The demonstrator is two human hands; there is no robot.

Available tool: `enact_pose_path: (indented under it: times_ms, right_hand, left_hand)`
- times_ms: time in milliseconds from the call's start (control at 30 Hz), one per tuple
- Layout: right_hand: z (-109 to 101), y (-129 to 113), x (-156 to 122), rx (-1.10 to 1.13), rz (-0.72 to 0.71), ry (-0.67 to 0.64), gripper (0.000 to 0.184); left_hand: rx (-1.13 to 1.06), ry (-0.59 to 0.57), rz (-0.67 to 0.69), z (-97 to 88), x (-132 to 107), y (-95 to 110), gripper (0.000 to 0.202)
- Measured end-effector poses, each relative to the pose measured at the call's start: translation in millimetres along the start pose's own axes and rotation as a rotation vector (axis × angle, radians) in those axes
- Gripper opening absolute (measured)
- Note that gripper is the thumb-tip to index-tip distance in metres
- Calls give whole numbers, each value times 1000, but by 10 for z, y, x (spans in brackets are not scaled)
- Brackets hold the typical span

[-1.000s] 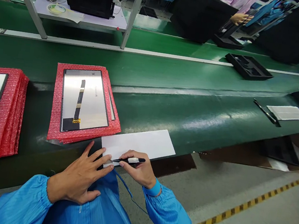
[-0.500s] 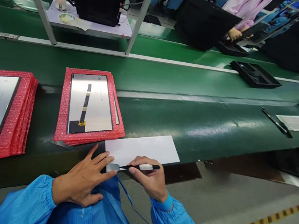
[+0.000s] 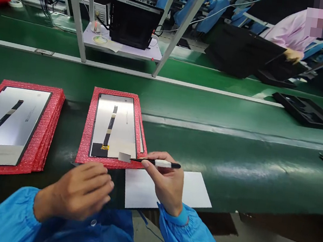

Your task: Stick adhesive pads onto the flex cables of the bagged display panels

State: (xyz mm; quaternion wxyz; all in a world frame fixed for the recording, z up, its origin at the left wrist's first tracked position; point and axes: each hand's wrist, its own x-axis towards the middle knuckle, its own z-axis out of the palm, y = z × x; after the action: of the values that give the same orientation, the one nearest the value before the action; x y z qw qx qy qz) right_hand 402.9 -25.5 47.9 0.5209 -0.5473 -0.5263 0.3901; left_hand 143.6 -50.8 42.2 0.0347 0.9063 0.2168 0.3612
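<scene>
My right hand (image 3: 169, 185) pinches black tweezers (image 3: 163, 163) with a white band round the middle. A small grey rectangular film piece (image 3: 124, 157) is at their tips, over the lower edge of a display panel (image 3: 123, 130). That panel lies face down on red bubble bags (image 3: 85, 142), its black flex cable (image 3: 110, 126) running lengthwise with a yellow strip at the bottom end. Below and left of the film, my left hand (image 3: 76, 191) hovers with fingers curled in, its thumb hidden. A white sheet (image 3: 139, 189) lies partly under my right hand.
On the left, another panel (image 3: 27, 119) rests on a stack of red bubble bags (image 3: 46, 137). A black tray (image 3: 308, 111) sits at the back right. Frame posts (image 3: 180, 32) and a monitor (image 3: 135, 22) stand behind the green bench (image 3: 219, 152). A person in pink (image 3: 292, 33) works beyond.
My right hand has lifted the grey film piece off the white sheet with the tweezers and carried it to the panel's lower edge. My left hand has left the sheet and curled. The view has shifted left.
</scene>
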Motion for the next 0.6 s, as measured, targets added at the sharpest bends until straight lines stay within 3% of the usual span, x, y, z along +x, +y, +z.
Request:
enact_pose_path:
  times_ms: [100,233,600]
  right_hand:
    - [167,25,136,21,-35,-20,20]
    - [332,49,230,21,-8,-74,19]
    - [494,84,272,-18,25,-151,17]
  left_hand:
    - [101,11,-40,-156,-95,-390,23]
    - [16,67,-50,-98,-252,-687,20]
    - [-96,148,-151,1,-347,-681,26]
